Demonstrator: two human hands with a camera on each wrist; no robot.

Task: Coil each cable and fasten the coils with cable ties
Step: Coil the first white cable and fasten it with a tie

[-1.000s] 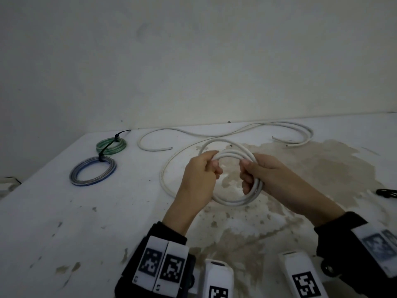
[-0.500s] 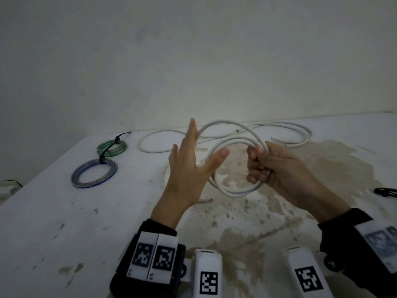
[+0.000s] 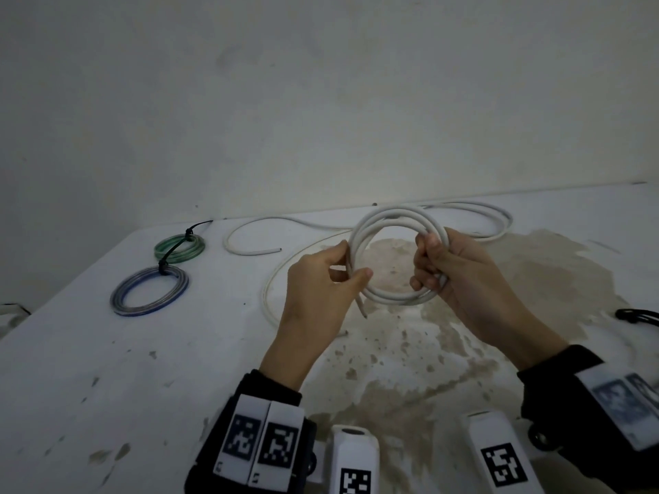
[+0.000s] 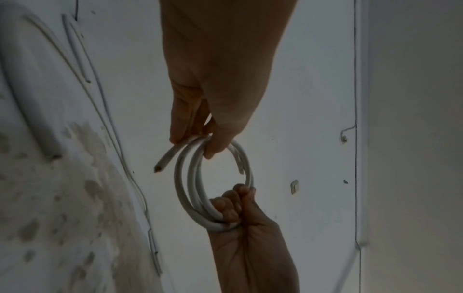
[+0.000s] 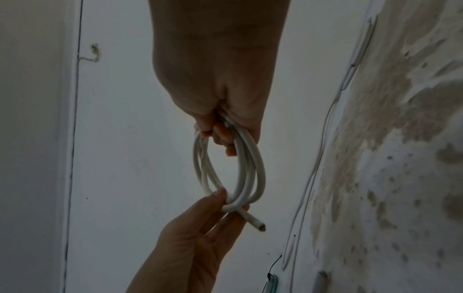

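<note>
I hold a white cable coil (image 3: pixel 392 215) of several turns upright above the stained white table (image 3: pixel 107 369). My right hand (image 3: pixel 428 267) grips the coil's right side with its fingers curled through it. My left hand (image 3: pixel 353 260) pinches the left side between thumb and fingers. The cable's cut end (image 3: pixel 362 310) pokes out below that pinch. The left wrist view shows the left hand (image 4: pixel 195 144), the coil (image 4: pixel 183 188) and the right hand (image 4: pixel 233 206). In the right wrist view the right hand (image 5: pixel 223 136) holds the coil (image 5: pixel 258 174), and the left hand (image 5: pixel 230 200) pinches it.
A loose white cable (image 3: pixel 285 222) snakes over the table behind and to the left of my hands. At the far left lie a green coil (image 3: pixel 180 248) and a blue coil (image 3: pixel 149 295), each bound with a black tie. A black item (image 3: pixel 640 317) sits at the right edge.
Half a second ago my left hand was spread open beside the coil; now it pinches the coil's left side. The last loop has joined the coil, which now stands more upright.
</note>
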